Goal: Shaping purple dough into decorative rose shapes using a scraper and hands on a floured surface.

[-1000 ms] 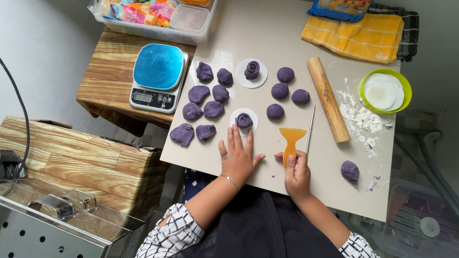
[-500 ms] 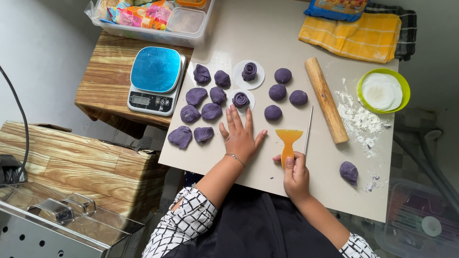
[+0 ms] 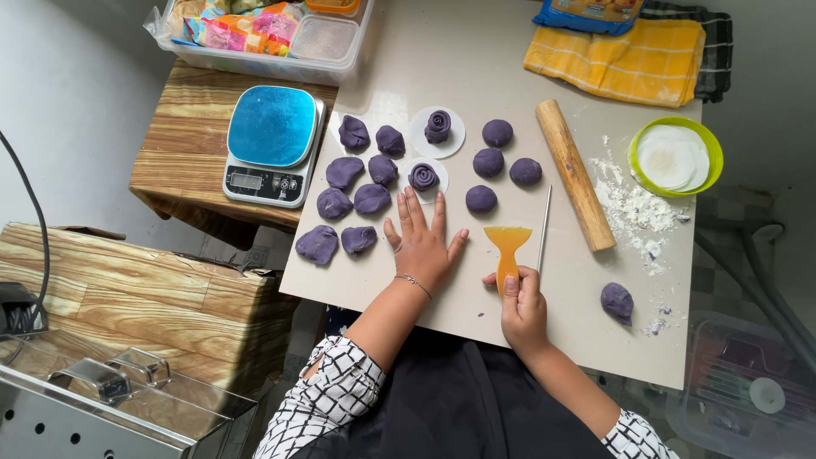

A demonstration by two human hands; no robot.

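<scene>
We work at a pale, smooth table (image 3: 510, 51) dusted with white flour (image 3: 633, 208) beyond our right fingers; a grey floor lies around it. Our left hand (image 3: 422, 242) rests flat, fingers spread open, tips just short of a rolled purple dough rose (image 3: 423, 176) on a round white paper. Our right hand (image 3: 520, 306) grips the handle of a translucent orange scraper (image 3: 507, 245). Soft, matte purple dough lumps (image 3: 348, 204) sit left of our left fingers, and a wooden rolling pin (image 3: 575, 174) lies right of the scraper.
</scene>
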